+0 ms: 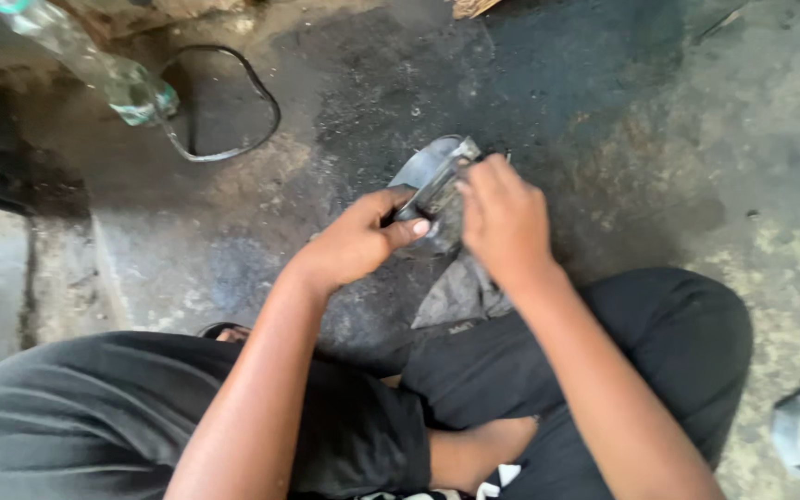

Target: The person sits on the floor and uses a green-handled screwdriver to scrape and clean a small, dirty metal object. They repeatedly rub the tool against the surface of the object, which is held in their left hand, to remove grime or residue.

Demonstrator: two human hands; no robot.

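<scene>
Position: while both hands were closed round it, the grey metal part [437, 176] was held just above the oil-stained floor [659, 167], centre of view, beyond the knees.
Axis: its length was tilted from near-left up to far-right.
Left hand [358, 243]: clamped on the part's near-left end, thumb pressed across it.
Right hand [504, 222]: curled over the right side, fingers shut against it; equally near.
Beneath: a grey rag [460, 296] was seen.
</scene>
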